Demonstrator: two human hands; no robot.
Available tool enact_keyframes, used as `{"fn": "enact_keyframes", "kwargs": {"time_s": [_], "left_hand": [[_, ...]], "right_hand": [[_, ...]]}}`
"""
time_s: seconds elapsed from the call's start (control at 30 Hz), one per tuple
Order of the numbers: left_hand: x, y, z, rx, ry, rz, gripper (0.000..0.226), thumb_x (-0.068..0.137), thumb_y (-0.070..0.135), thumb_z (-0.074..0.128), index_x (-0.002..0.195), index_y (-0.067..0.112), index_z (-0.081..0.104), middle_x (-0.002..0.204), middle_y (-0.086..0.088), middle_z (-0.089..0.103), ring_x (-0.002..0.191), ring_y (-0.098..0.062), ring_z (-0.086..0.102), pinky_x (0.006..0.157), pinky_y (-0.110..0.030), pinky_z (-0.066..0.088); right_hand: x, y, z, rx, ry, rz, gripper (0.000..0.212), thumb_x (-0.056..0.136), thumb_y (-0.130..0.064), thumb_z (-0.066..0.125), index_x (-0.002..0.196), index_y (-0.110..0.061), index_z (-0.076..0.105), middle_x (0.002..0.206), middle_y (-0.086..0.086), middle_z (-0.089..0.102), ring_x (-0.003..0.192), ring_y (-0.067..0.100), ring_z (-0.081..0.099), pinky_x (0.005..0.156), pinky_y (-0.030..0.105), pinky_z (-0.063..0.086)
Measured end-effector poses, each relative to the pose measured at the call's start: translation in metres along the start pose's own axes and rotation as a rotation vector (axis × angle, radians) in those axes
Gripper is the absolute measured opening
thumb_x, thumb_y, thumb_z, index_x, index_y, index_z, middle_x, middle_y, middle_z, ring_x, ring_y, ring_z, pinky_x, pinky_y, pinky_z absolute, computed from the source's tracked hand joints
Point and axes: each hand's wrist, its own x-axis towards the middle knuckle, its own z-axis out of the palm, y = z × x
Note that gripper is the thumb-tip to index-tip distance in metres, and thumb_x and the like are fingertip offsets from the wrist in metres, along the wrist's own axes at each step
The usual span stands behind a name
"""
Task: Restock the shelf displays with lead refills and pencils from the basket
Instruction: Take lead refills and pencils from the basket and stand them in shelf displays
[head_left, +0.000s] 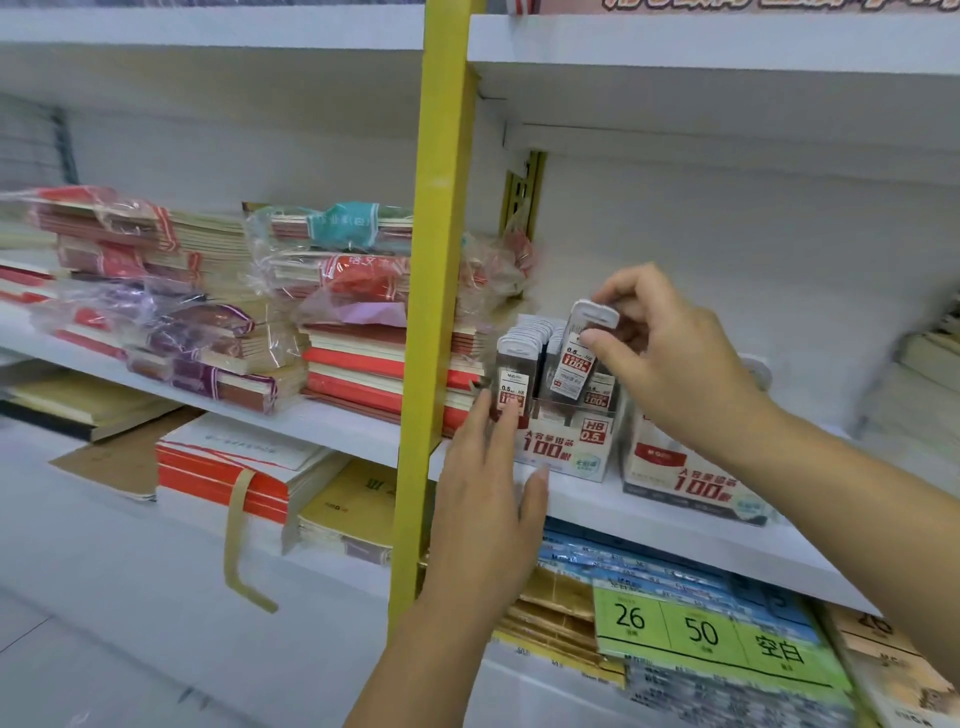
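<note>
On the white shelf board (597, 512) right of the yellow metal upright (441, 260), the right hand (670, 364) pinches a slim clear plastic lead-refill case (575, 364) by its white cap, tilted over the white cardboard display box (566, 449). The left hand (483, 493), fingers straight, braces the box's near-left face, gripping nothing. Best set the case upright first, then lower it into the right-hand row.

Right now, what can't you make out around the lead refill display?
Head view only:
Basket: out of frame.
Second box: top hidden behind the right hand and forearm.
Display box: front corner covered by the left hand.
Small print on the held refill case: too small.
Goods at far right: blurred.
</note>
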Motion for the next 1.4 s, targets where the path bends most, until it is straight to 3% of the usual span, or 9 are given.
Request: {"fn": "enact_keyframes", "kwargs": {"time_s": [0.27, 0.5, 0.7, 0.77, 0.83, 0.97, 1.17, 1.3, 1.4], "left_hand": [[0.0, -0.006, 0.0, -0.012, -0.046, 0.001, 0.07, 0.101, 0.039, 0.05, 0.158, 0.037, 0.009, 0.166, 0.018, -0.009, 0.152, -0.007, 0.006, 0.122, -0.036, 0.023], [0.0, -0.003, -0.004, -0.084, -0.055, -0.001, 0.068, 0.1, 0.036, 0.053, 0.157, 0.038, 0.015, 0.165, 0.021, -0.001, 0.15, -0.002, 0.006, 0.122, -0.032, 0.025], [-0.039, 0.013, -0.001, -0.107, 0.127, 0.039, 0.04, 0.092, 0.029, 0.061, 0.131, 0.03, 0.052, 0.129, 0.01, 0.048, 0.12, -0.011, 0.047, 0.098, -0.022, 0.042], [-0.068, 0.008, 0.009, -0.145, -0.057, 0.029, 0.033, 0.091, 0.027, 0.06, 0.125, 0.026, 0.057, 0.118, 0.01, 0.051, 0.106, -0.008, 0.052, 0.09, -0.027, 0.048], [-0.105, -0.011, 0.024, -0.117, -0.43, -0.057, 0.031, 0.096, 0.026, 0.06, 0.127, 0.026, 0.056, 0.123, 0.009, 0.051, 0.103, -0.006, 0.053, 0.086, -0.026, 0.047], [-0.191, -0.07, 0.062, 0.088, -1.085, -0.292, 0.05, 0.1, 0.034, 0.057, 0.146, 0.023, 0.043, 0.15, -0.001, 0.04, 0.132, -0.019, 0.046, 0.097, -0.022, 0.036], [-0.31, -0.13, 0.125, 0.023, -1.229, -0.554, 0.041, 0.096, 0.022, 0.065, 0.134, 0.025, 0.052, 0.135, 0.008, 0.052, 0.132, -0.024, 0.048, 0.089, -0.007, 0.034], [-0.348, -0.153, 0.15, 0.112, -1.28, -0.611, 0.064, 0.084, 0.033, 0.079, 0.14, 0.016, 0.053, 0.135, 0.005, 0.052, 0.132, -0.02, 0.048, 0.108, -0.028, 0.038], [-0.366, -0.161, 0.161, 0.186, -1.353, -0.581, 0.072, 0.077, 0.04, 0.083, 0.138, 0.017, 0.053, 0.14, -0.005, 0.049, 0.133, -0.024, 0.043, 0.111, -0.033, 0.035]], "right_hand": [[0.015, 0.017, 0.018, -0.23, -0.136, 0.068, 0.023, 0.082, -0.037, 0.071, 0.098, -0.035, 0.054, 0.098, -0.017, 0.05, 0.088, 0.003, 0.053, 0.081, 0.032, 0.052], [0.009, 0.017, 0.02, -0.613, -0.158, -0.065, 0.046, 0.088, -0.043, 0.063, 0.13, -0.029, 0.052, 0.123, -0.006, 0.049, 0.116, 0.013, 0.037, 0.09, 0.027, 0.033], [-0.091, -0.002, -0.003, -0.099, 0.096, -0.154, 0.022, 0.096, -0.026, 0.053, 0.117, -0.024, 0.059, 0.101, -0.013, 0.058, 0.093, 0.002, 0.051, 0.081, 0.015, 0.041], [-0.144, 0.003, -0.001, 0.077, 0.081, -0.021, 0.017, 0.094, -0.028, 0.053, 0.11, -0.03, 0.059, 0.093, -0.019, 0.058, 0.085, 0.005, 0.057, 0.072, 0.013, 0.043], [-0.202, 0.024, 0.01, 0.198, -0.02, 0.242, 0.015, 0.095, -0.027, 0.055, 0.102, -0.04, 0.058, 0.089, -0.017, 0.059, 0.079, 0.007, 0.058, 0.066, 0.017, 0.045], [-0.325, 0.091, 0.059, 0.198, -0.585, 0.819, 0.015, 0.097, -0.023, 0.055, 0.104, -0.035, 0.058, 0.102, -0.005, 0.062, 0.088, 0.014, 0.06, 0.077, 0.034, 0.05], [-0.497, 0.136, 0.128, 0.173, -0.999, 1.128, 0.033, 0.09, -0.03, 0.066, 0.122, -0.024, 0.058, 0.128, 0.001, 0.06, 0.104, 0.015, 0.057, 0.091, 0.029, 0.047], [-0.543, 0.143, 0.156, 0.218, -1.102, 1.173, 0.085, 0.074, -0.042, 0.081, 0.145, -0.025, 0.037, 0.151, 0.003, 0.036, 0.13, 0.023, 0.042, 0.105, 0.032, 0.038], [-0.56, 0.138, 0.179, 0.148, -1.195, 0.994, 0.105, 0.065, -0.06, 0.079, 0.15, -0.032, 0.024, 0.155, -0.001, 0.022, 0.14, 0.025, 0.017, 0.113, 0.041, 0.024]]}}
